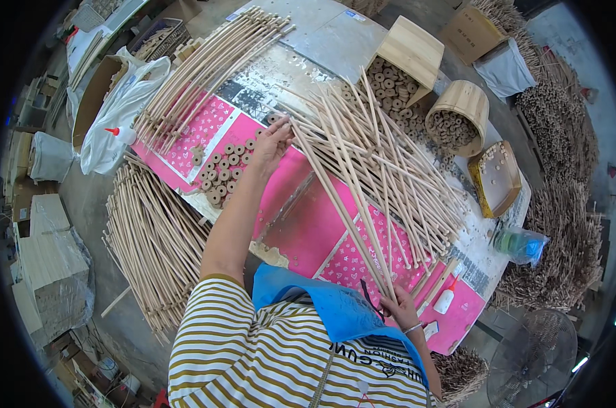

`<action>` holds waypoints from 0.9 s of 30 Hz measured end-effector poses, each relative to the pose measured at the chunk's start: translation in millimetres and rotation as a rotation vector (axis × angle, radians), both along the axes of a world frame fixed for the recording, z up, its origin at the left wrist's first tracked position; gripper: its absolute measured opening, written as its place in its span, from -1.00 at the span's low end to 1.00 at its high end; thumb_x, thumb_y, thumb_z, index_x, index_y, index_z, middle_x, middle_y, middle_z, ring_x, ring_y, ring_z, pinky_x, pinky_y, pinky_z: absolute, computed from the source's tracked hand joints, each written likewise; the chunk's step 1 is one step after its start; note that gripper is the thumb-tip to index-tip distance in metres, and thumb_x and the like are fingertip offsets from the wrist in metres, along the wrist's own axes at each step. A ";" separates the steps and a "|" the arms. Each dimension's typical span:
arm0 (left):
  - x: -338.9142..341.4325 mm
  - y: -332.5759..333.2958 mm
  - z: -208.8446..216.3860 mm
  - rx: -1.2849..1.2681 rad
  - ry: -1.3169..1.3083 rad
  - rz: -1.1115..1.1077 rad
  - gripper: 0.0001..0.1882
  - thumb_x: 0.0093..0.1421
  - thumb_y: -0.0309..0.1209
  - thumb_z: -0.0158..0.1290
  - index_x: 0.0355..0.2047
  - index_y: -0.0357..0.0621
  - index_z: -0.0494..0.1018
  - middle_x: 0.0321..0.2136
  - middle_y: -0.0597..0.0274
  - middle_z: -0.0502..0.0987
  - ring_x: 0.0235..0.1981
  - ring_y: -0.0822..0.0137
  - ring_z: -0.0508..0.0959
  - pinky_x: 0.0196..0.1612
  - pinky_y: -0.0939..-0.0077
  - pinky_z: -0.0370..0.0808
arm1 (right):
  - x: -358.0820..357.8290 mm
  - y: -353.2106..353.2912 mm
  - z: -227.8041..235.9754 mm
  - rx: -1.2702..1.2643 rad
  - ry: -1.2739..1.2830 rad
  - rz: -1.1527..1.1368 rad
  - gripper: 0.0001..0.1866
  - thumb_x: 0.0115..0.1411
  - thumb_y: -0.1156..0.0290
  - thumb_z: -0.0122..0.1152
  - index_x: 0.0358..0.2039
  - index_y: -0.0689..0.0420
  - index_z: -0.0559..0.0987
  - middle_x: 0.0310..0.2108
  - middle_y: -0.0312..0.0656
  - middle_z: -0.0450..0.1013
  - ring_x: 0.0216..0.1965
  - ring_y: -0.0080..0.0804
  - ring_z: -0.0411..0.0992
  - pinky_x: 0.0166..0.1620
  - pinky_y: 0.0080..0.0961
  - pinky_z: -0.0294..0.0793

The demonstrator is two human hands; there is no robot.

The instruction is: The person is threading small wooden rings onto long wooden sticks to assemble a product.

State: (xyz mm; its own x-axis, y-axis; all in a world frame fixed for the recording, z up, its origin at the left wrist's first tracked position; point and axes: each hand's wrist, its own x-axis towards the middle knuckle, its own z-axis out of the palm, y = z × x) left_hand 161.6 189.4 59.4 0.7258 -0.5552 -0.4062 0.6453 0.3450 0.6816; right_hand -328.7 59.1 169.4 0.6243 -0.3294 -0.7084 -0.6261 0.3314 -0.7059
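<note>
A long pale wooden rod (349, 221) slants across the pink-covered table in front of me. Its far end meets the fingertips of my left hand (272, 144), which are pinched together. My right hand (402, 310) is closed round the near end, by the table's front edge. Just beyond my left fingers sits a round wooden disc (272, 118) with a hole. More holed discs (224, 170) lie in a loose group left of that hand. A large heap of rods (403, 180) spreads to the right of the held one. A dark thin tool (370, 299) shows beside my right hand.
Rods with pieces on their ends (206, 75) lie at the far left; a rod stack (151, 238) stands below the table's left side. A tipped wooden box (410, 51) and bucket (461, 112) spill small pieces. A glue bottle (444, 300) lies near my right hand. A fan (532, 353) stands lower right.
</note>
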 end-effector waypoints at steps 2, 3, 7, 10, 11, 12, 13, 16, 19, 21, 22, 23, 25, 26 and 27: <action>-2.1 -4.4 3.8 0.019 0.012 0.013 -0.63 0.24 -0.47 0.06 0.07 -0.16 0.40 -0.26 0.31 0.58 -0.42 0.60 0.50 -0.37 0.81 0.44 | -1.1 -0.8 -0.2 0.003 0.010 0.002 -0.82 0.21 0.45 0.20 -0.22 0.23 0.48 -0.53 -0.28 0.48 -0.63 -0.66 0.38 -0.56 -0.75 0.35; -2.6 -4.8 7.1 0.040 0.022 0.031 -0.63 0.24 -0.46 0.07 0.07 -0.17 0.40 -0.30 0.33 0.57 -0.45 0.62 0.48 -0.40 0.83 0.43 | -1.7 -1.6 -1.0 0.003 0.008 0.009 -0.83 0.21 0.46 0.20 -0.22 0.23 0.48 -0.53 -0.28 0.48 -0.63 -0.66 0.38 -0.56 -0.74 0.35; 2.0 -1.7 0.4 0.039 -0.010 -0.011 -0.65 0.19 -0.45 0.14 0.00 -0.16 0.44 -0.36 0.29 0.59 -0.42 0.59 0.56 -0.45 0.84 0.46 | -3.7 -2.3 -1.7 0.011 0.027 0.000 -0.83 0.21 0.44 0.19 -0.23 0.23 0.48 -0.53 -0.27 0.49 -0.62 -0.65 0.39 -0.56 -0.74 0.35; 6.8 0.2 0.4 0.112 -0.061 -0.050 -0.66 0.17 -0.42 0.16 -0.03 -0.17 0.46 -0.39 0.31 0.58 -0.46 0.62 0.53 -0.50 0.88 0.41 | -2.6 -6.1 1.3 0.037 0.036 0.043 -0.82 0.21 0.42 0.19 -0.23 0.22 0.48 -0.53 -0.28 0.48 -0.63 -0.65 0.39 -0.57 -0.74 0.33; 10.3 2.2 -0.8 0.105 -0.047 -0.077 -0.68 0.17 -0.42 0.17 -0.06 -0.18 0.47 -0.39 0.31 0.58 -0.47 0.63 0.53 -0.52 0.88 0.38 | -2.1 -6.0 3.0 0.038 0.036 0.043 -0.82 0.21 0.42 0.19 -0.23 0.22 0.48 -0.53 -0.28 0.48 -0.63 -0.65 0.39 -0.57 -0.74 0.33; 12.4 2.9 -0.4 0.098 -0.033 -0.106 -0.70 0.17 -0.41 0.17 -0.09 -0.19 0.48 -0.39 0.31 0.58 -0.47 0.63 0.52 -0.54 0.89 0.36 | -1.3 -6.2 5.2 0.061 0.043 0.045 -0.81 0.22 0.40 0.19 -0.20 0.21 0.48 -0.54 -0.29 0.48 -0.64 -0.66 0.38 -0.58 -0.75 0.32; 13.4 3.4 -0.3 0.098 -0.033 -0.106 -0.70 0.17 -0.41 0.17 -0.09 -0.19 0.48 -0.39 0.31 0.58 -0.47 0.63 0.52 -0.54 0.89 0.36 | -0.8 -6.2 6.2 0.085 0.050 0.047 -0.79 0.22 0.39 0.19 -0.18 0.21 0.49 -0.55 -0.29 0.48 -0.65 -0.66 0.38 -0.59 -0.75 0.30; 16.0 4.6 0.2 0.098 0.066 -0.146 -0.75 0.20 -0.40 0.14 -0.13 -0.21 0.47 -0.38 0.28 0.54 -0.48 0.61 0.47 -0.55 0.89 0.32 | -0.4 -7.3 4.0 0.140 0.079 0.082 -0.76 0.23 0.38 0.18 -0.13 0.20 0.49 -0.57 -0.31 0.47 -0.66 -0.67 0.37 -0.60 -0.75 0.28; 13.8 1.6 6.0 0.085 0.110 -0.132 -0.78 0.20 -0.37 0.16 -0.20 -0.21 0.47 -0.39 0.25 0.52 -0.43 0.54 0.51 -0.60 0.91 0.29 | -0.8 -4.4 1.3 0.192 0.094 0.083 -0.74 0.24 0.35 0.17 -0.10 0.19 0.49 -0.59 -0.33 0.46 -0.67 -0.68 0.36 -0.60 -0.75 0.28; 9.4 -0.1 12.2 0.124 0.180 -0.077 -0.78 0.19 -0.35 0.17 -0.24 -0.21 0.47 -0.39 0.24 0.50 -0.40 0.47 0.55 -0.66 0.90 0.24 | 0.3 -2.3 -1.6 0.203 0.104 0.072 -0.74 0.24 0.34 0.17 -0.10 0.19 0.49 -0.59 -0.34 0.45 -0.67 -0.68 0.36 -0.60 -0.76 0.28; 8.2 -1.3 12.3 0.124 0.180 -0.077 -0.78 0.19 -0.35 0.17 -0.24 -0.21 0.47 -0.39 0.24 0.50 -0.40 0.47 0.55 -0.66 0.90 0.24 | 1.2 -1.9 -3.0 0.214 0.112 0.063 -0.73 0.25 0.33 0.17 -0.11 0.18 0.49 -0.60 -0.35 0.45 -0.67 -0.69 0.35 -0.60 -0.76 0.27; 7.0 -2.7 12.8 0.113 0.177 -0.065 -0.78 0.18 -0.35 0.18 -0.25 -0.21 0.47 -0.41 0.25 0.49 -0.39 0.45 0.56 -0.68 0.88 0.22 | 1.6 -2.0 -4.3 0.214 0.113 0.063 -0.73 0.25 0.33 0.17 -0.11 0.18 0.49 -0.60 -0.35 0.45 -0.67 -0.69 0.35 -0.60 -0.76 0.27; 6.0 -3.2 12.9 0.101 0.176 -0.053 -0.78 0.17 -0.34 0.19 -0.25 -0.21 0.47 -0.42 0.25 0.49 -0.38 0.43 0.57 -0.70 0.87 0.20 | 3.3 -2.1 -4.9 0.238 0.131 0.067 -0.73 0.24 0.34 0.19 -0.11 0.18 0.49 -0.59 -0.36 0.44 -0.66 -0.69 0.36 -0.60 -0.76 0.28; 6.0 -2.9 13.1 0.084 0.180 -0.044 -0.77 0.17 -0.34 0.20 -0.25 -0.20 0.47 -0.42 0.25 0.49 -0.40 0.45 0.56 -0.71 0.86 0.19 | 4.1 -2.0 -5.2 0.238 0.131 0.066 -0.73 0.24 0.34 0.19 -0.11 0.18 0.49 -0.59 -0.36 0.44 -0.66 -0.69 0.36 -0.60 -0.76 0.28; 6.4 -2.0 12.6 0.067 0.183 -0.034 -0.77 0.16 -0.34 0.20 -0.25 -0.19 0.48 -0.42 0.24 0.50 -0.42 0.48 0.54 -0.72 0.86 0.17 | 6.2 -1.5 -4.6 0.182 0.120 0.054 -0.73 0.23 0.35 0.20 -0.11 0.18 0.49 -0.58 -0.36 0.44 -0.65 -0.69 0.36 -0.59 -0.77 0.29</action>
State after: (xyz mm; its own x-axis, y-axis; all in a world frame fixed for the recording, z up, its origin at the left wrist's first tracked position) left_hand 168.1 187.4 72.0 0.6173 -0.5460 -0.5665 0.7714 0.2787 0.5720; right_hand -322.5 57.6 164.8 0.5453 -0.1577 -0.8233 -0.7224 0.4099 -0.5570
